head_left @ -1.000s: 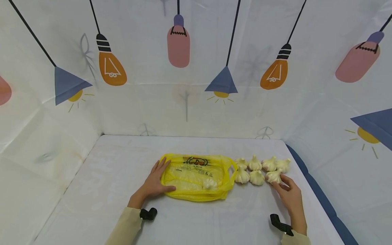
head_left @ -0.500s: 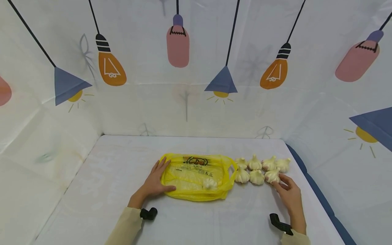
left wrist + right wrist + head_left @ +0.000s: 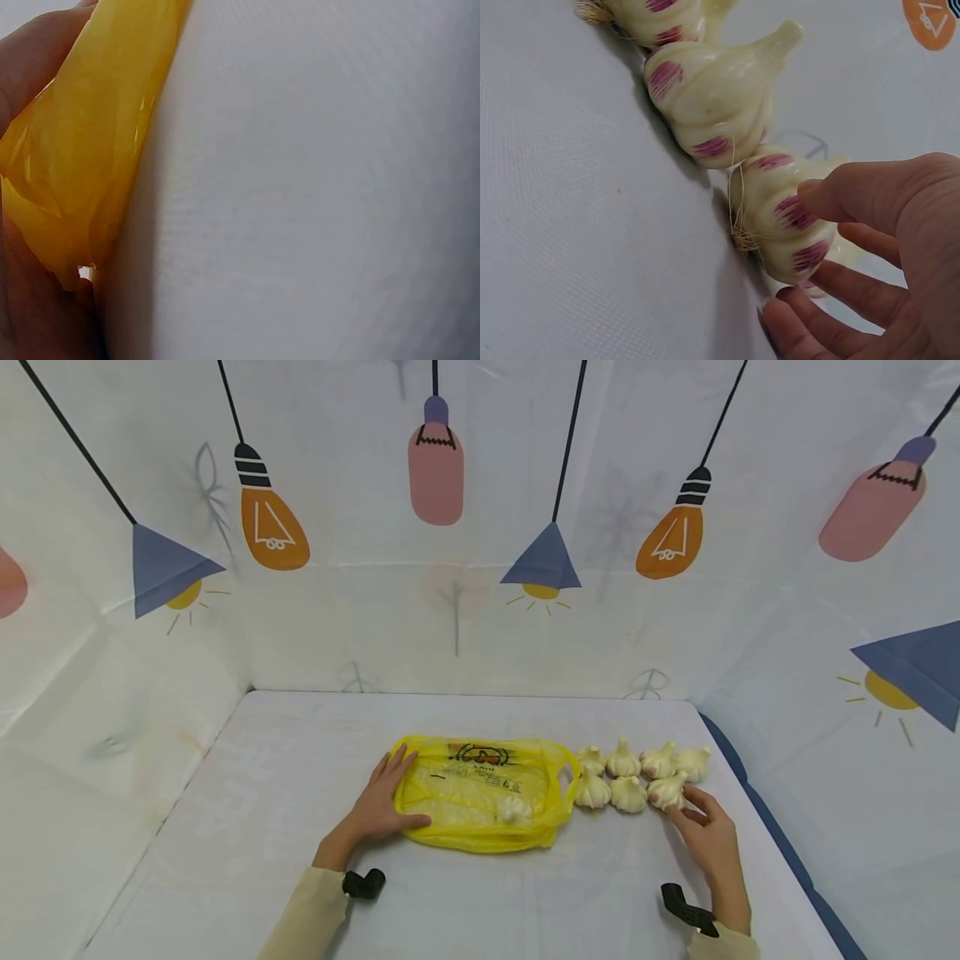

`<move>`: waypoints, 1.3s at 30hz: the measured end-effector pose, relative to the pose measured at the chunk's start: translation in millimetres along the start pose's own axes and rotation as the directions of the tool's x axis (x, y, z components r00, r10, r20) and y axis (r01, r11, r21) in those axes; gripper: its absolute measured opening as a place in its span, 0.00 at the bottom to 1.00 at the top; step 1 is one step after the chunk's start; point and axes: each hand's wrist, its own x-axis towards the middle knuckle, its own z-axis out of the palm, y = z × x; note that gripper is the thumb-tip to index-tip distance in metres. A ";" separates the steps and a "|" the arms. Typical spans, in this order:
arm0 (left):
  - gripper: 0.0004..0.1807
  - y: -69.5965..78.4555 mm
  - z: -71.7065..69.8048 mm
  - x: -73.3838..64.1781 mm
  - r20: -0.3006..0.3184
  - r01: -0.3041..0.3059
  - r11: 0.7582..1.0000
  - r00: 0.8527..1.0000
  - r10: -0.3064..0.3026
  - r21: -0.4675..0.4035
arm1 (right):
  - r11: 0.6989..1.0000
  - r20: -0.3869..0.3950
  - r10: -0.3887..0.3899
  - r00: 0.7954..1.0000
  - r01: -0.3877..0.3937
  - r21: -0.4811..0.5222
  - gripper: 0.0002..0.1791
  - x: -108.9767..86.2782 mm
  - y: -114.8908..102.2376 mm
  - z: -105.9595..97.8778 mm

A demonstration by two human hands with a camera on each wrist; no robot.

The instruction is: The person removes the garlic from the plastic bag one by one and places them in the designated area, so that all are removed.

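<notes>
A yellow plastic bag (image 3: 465,789) with dark print lies on the table, and a whitish lump (image 3: 513,810) shows in its front part. My left hand (image 3: 380,802) rests on the bag's left end, fingers spread along its edge and thumb stretched over the front corner. At the right, my right hand (image 3: 707,828) holds a white garlic bulb (image 3: 666,791) with purple streaks, thumb on one side and fingertips on the other. In the right wrist view this bulb (image 3: 772,206) stands close beside a neighbouring bulb (image 3: 712,97), its roots hanging toward the table.
Several more garlic bulbs (image 3: 628,794) stand in two rows between the bag and my right hand; the nearest adjoin the bag's handle. The white table (image 3: 480,902) ends at a white curtain wall (image 3: 337,635) printed with lamps. A blue strip (image 3: 780,839) runs along the right edge.
The bulb in my right hand has shifted very slightly left, toward the front row. My left hand and the bag have stayed in place.
</notes>
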 end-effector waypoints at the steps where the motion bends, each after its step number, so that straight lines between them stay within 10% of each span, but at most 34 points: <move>1: 0.64 0.1 0.0 0.0 0.000 0.001 1.000 1.000 -0.001 0.000 | 1.000 0.002 -0.004 1.000 0.004 -0.006 0.39 -0.6 -0.7 -0.8; 19: 0.64 -0.3 -0.4 -0.6 0.003 0.004 1.000 1.000 -0.004 0.011 | 0.953 -0.164 -0.295 0.941 0.278 -0.118 0.30 -22.2 -45.5 -21.6; 39: 0.64 -2.1 1.4 0.3 0.010 0.007 1.000 1.000 -0.007 0.020 | 0.649 -0.016 -0.745 0.667 0.718 -0.250 0.20 -27.6 -108.0 -8.4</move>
